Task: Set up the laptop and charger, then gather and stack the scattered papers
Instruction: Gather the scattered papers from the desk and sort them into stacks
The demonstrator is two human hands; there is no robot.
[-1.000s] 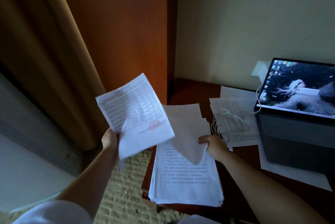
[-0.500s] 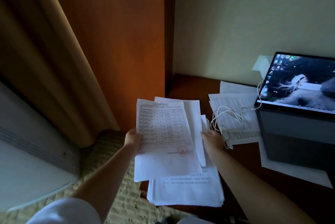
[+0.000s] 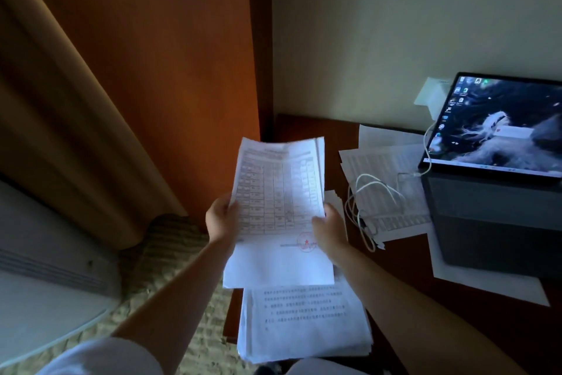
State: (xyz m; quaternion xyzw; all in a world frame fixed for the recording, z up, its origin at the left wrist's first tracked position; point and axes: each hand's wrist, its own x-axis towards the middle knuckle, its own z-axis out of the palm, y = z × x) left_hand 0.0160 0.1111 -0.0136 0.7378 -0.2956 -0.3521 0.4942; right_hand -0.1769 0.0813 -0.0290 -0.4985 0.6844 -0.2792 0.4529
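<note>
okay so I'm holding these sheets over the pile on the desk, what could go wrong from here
1. The stack overhangs the desk's near edge; dropping the held sheets on it carelessly could tip papers onto the floor.
2. The left hand and right hand grip only the side edges, so loose sheets could slip out.
3. The white charger cable lies looped over the papers by the laptop; pulling those papers could snag it.

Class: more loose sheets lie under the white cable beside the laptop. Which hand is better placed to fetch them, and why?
Probably the right hand: it is nearer the loose sheets, while the left hand grips the held sheets' far edge.
</note>
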